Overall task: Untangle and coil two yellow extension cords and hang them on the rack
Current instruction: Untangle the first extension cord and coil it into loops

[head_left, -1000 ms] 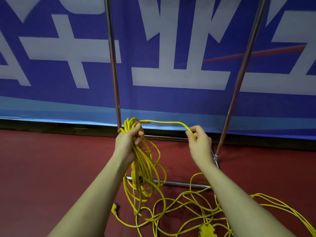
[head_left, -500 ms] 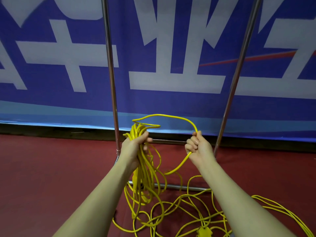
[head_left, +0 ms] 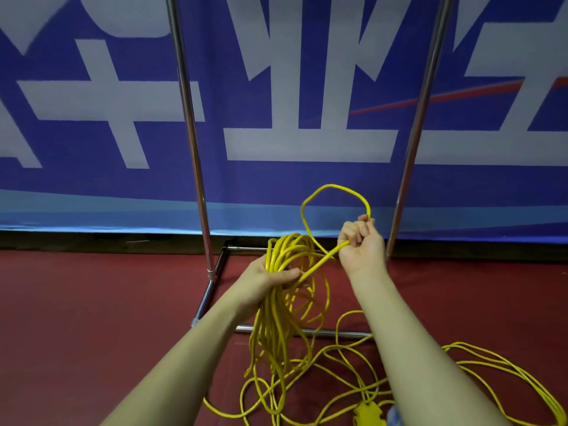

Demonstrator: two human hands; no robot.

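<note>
My left hand (head_left: pixel 270 279) grips a bundle of coiled yellow extension cord (head_left: pixel 278 321) whose loops hang down toward the floor. My right hand (head_left: pixel 361 244) is curled round a strand of the same cord, which arcs up into a small loop (head_left: pixel 333 187) above the fist and runs back down to the bundle. More yellow cord (head_left: pixel 504 372) lies loose and tangled on the red floor at the lower right, with a yellow socket block (head_left: pixel 367 412) near the bottom edge. The metal rack stands right behind my hands, with a left post (head_left: pixel 190 133) and a right post (head_left: pixel 419 127).
The rack's base bars (head_left: pixel 335 333) lie on the red floor (head_left: pixel 92 302) under the hanging coil. A large blue banner (head_left: pixel 276 179) with white characters covers the wall behind the rack.
My right hand has moved left and turned, bringing its strand toward the bundle so the wide arc shrank into a small loop above the fist. My left hand dropped slightly, still holding the coil.
</note>
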